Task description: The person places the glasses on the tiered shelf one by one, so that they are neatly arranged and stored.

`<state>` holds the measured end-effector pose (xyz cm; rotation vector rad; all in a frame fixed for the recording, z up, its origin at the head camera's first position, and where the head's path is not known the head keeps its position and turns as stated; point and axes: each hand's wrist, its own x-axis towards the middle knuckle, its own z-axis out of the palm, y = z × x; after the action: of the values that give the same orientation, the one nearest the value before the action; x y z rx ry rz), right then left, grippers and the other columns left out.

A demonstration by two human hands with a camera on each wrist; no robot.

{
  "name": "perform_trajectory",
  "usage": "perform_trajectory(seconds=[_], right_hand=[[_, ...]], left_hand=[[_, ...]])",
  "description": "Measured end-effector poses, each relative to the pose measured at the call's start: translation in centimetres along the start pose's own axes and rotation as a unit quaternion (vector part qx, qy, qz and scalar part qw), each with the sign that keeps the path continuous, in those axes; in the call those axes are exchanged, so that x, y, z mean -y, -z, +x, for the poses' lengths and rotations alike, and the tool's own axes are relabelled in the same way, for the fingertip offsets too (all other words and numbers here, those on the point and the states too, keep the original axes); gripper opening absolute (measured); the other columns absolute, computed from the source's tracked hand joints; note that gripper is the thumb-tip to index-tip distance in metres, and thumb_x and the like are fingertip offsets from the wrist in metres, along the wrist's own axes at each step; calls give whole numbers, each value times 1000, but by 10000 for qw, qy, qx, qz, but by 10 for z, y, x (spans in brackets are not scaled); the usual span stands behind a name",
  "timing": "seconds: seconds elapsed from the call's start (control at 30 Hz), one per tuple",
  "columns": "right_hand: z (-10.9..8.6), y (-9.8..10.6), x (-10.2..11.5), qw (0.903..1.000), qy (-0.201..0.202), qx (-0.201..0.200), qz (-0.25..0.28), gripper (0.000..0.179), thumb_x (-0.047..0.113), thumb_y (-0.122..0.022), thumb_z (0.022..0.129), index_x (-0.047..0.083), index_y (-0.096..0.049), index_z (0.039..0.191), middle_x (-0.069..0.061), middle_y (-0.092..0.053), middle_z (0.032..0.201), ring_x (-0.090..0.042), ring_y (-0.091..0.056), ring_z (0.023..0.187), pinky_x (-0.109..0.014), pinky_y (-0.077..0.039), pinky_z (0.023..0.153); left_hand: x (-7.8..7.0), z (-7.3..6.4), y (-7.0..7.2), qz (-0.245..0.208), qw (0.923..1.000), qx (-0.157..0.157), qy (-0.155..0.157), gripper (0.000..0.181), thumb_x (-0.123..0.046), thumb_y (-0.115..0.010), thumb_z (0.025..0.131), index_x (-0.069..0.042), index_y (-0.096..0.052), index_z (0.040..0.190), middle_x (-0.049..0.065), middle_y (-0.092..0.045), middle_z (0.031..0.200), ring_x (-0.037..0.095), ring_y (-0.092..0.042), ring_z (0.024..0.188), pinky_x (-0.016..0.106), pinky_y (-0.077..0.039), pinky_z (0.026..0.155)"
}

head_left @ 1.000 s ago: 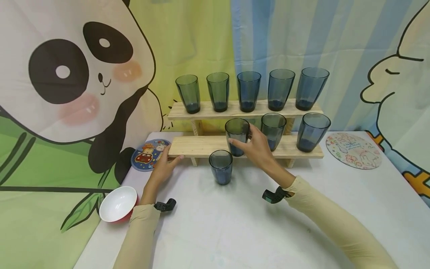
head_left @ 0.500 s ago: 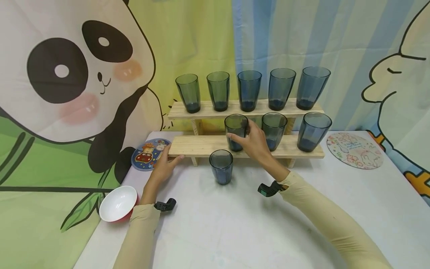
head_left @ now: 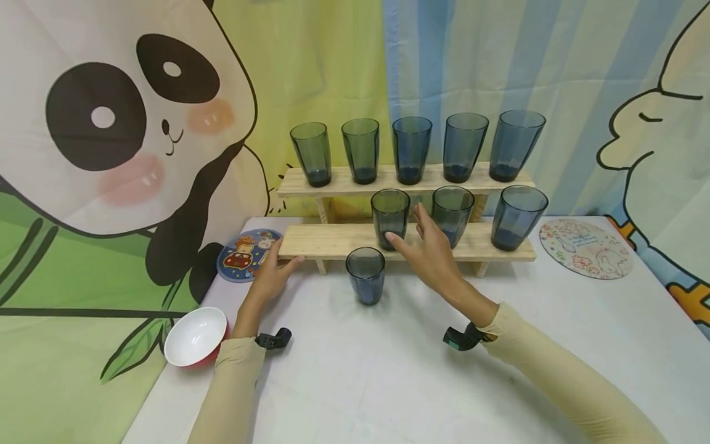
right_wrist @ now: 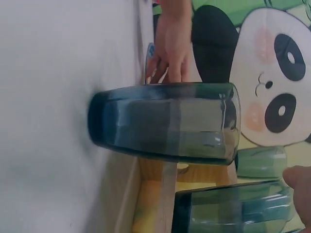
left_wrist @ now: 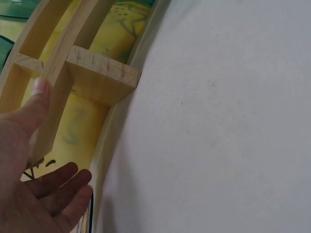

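A two-tier wooden shelf [head_left: 327, 239] holds blue-grey drinking glasses. My left hand [head_left: 270, 274] holds the left end of its lower tier; in the left wrist view the thumb [left_wrist: 40, 92] lies on the board's front edge and the other fingers are loosely bent below. On the lower tier a glass [head_left: 390, 219] stands upright, left of two others. My right hand [head_left: 435, 253] is just to its right, fingers spread and holding nothing, with the thumb overlapping the glass's lower part. Another glass [head_left: 366, 275] stands on the table before the shelf, large in the right wrist view.
Several glasses [head_left: 412, 150] line the upper tier. A red-and-white bowl [head_left: 195, 336] stands at the table's left edge. A blue round mat [head_left: 238, 256] lies beside the shelf's left end, a flowered one [head_left: 585, 250] to its right. Printed curtains hang behind.
My right hand gripped the glass, set it a little farther back on the lower tier, then let go and drew slightly right and toward me. The left hand has stayed put.
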<state>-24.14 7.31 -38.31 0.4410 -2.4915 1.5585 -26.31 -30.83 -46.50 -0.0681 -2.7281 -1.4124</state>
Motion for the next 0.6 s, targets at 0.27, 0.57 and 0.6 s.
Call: perform_trajectory(seconds=[0.27, 0.57, 0.6], right_hand=[[-33, 1, -8, 9967, 770, 167, 176, 80, 41, -75, 99, 11, -37, 163, -9, -47, 163, -27, -47, 150, -38, -41, 122], [-33, -47, -41, 9920, 216, 1195, 330, 106, 51, -91, 80, 10, -38, 163, -10, -50, 160, -28, -53, 145, -40, -46, 118], [-32, -51, -43, 9917, 258, 1205, 361, 105, 49, -92, 80, 11, -38, 163, -10, -51, 159, -28, -54, 144, -40, -47, 117]], left_hand=[[-4, 3, 3, 95, 9999, -36, 14, 91, -50, -67, 102, -13, -16, 169, 27, -29, 169, 48, -38, 151, 62, -28, 125], [2, 1, 1, -52, 10000, -5, -33, 90, -47, -67, 103, -13, -16, 169, 25, -29, 169, 46, -40, 149, 60, -32, 123], [1, 1, 1, -43, 10000, -12, -40, 89, -47, -67, 103, -13, -16, 169, 25, -29, 169, 46, -40, 149, 60, -32, 124]])
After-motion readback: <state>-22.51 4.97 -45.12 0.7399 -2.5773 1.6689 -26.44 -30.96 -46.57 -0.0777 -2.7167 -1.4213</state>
